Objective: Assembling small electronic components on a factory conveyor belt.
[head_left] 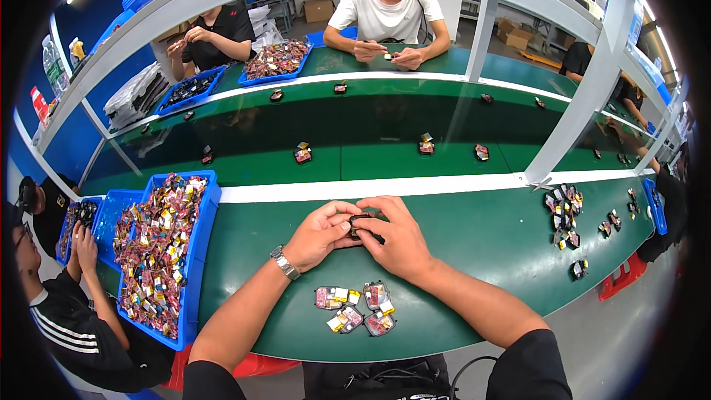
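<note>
My left hand [320, 234] and my right hand [396, 235] meet over the green bench [489, 237], both pinching one small dark part [361, 220] between the fingertips. A metal watch sits on my left wrist. Just in front of my hands lie several small flat parts [355, 308] with red, yellow and silver faces, in a loose cluster near the bench's front edge.
A blue tray [198, 252] heaped with the same small parts stands at my left. More parts [564, 211] lie grouped at the right. Single parts [302, 154] ride the green belt beyond a white strip. Other people work at the left and across the belt.
</note>
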### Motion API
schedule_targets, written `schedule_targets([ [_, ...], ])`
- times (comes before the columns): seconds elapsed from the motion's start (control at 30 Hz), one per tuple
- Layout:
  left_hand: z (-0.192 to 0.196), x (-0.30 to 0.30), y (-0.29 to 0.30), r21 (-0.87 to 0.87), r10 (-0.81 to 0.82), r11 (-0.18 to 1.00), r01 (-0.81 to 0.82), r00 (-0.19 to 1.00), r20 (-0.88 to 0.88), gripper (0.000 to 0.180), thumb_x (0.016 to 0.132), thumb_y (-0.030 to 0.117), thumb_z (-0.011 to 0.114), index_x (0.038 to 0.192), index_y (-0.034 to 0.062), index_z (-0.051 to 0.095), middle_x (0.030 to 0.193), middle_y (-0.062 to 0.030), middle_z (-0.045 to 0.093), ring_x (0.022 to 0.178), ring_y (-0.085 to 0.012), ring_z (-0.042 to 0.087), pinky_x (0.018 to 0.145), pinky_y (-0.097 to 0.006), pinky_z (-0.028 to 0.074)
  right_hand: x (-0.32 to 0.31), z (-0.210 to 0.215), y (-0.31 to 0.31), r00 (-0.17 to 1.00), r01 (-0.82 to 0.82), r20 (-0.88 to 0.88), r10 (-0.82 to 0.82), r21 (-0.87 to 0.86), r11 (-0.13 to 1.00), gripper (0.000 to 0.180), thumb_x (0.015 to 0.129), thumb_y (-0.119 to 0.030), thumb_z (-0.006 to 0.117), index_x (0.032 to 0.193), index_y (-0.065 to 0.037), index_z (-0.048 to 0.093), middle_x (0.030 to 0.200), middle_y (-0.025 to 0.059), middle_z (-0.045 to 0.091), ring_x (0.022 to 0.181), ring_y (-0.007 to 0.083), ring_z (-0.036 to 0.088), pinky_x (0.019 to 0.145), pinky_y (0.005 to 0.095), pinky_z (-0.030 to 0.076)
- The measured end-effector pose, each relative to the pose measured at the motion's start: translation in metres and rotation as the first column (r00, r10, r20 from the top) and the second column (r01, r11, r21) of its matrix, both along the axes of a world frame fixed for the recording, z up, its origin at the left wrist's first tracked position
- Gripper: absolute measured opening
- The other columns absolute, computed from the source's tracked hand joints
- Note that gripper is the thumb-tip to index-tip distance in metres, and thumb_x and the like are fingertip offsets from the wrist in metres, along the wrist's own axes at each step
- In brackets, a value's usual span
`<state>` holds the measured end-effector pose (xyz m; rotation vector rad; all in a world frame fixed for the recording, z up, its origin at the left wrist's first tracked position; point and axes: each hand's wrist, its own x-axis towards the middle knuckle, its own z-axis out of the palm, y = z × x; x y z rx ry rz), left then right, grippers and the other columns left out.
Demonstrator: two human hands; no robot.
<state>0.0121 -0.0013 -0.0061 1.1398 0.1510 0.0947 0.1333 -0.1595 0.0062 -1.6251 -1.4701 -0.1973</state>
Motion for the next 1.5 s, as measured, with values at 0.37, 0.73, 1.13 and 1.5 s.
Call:
schedule_targets([
  [0.37,-0.011,-0.001,0.002,0.044,0.057,0.997,-0.058,0.998,0.031,0.020,0.100,0.006,0.049,0.120,0.0058,0.051,0.133,-0.0132,0.056,0.116,-0.0188,0.060,0.097,-0.035,0.053,-0.002,0.008,0.004,0.990,-0.055,0.136,0.047,0.061,0.997,0.021,0.072,0.001,0.072,0.092,-0.004,0.070,0.122,0.0114,0.059,0.115,0.0317,0.054,0.090,0.0398,0.051],
  [0.73,-0.007,0.001,0.000,-0.066,0.010,0.998,-0.002,0.992,0.127,0.020,0.098,0.005,0.053,0.118,0.0041,0.051,0.136,-0.0170,0.054,0.119,-0.0221,0.059,0.099,-0.038,0.053,-0.001,0.001,0.000,1.000,0.024,-0.006,-0.024,0.114,0.993,0.018,0.072,-0.001,0.074,0.089,-0.007,0.072,0.119,0.0099,0.061,0.113,0.0301,0.055,0.091,0.0393,0.050],
  [1.13,-0.012,-0.001,-0.003,-0.046,0.076,0.996,-0.072,0.992,0.105,0.022,0.098,0.006,0.054,0.121,0.0032,0.052,0.131,-0.0136,0.057,0.116,-0.0193,0.060,0.098,-0.036,0.053,-0.007,0.000,0.004,0.998,0.028,-0.061,-0.023,0.088,0.996,0.021,0.072,0.001,0.072,0.092,-0.004,0.071,0.117,0.0115,0.061,0.113,0.0312,0.056,0.091,0.0394,0.050],
  [1.5,-0.008,0.004,-0.001,-0.011,0.065,0.998,-0.064,0.991,0.121,0.028,0.097,0.012,0.059,0.122,0.0050,0.051,0.129,-0.0119,0.058,0.117,-0.0205,0.059,0.098,-0.038,0.052,-0.001,-0.002,0.012,0.995,0.035,0.086,-0.050,0.164,0.986,0.018,0.068,0.004,0.072,0.085,-0.002,0.069,0.106,0.0096,0.063,0.101,0.0281,0.060,0.081,0.0375,0.052],
])
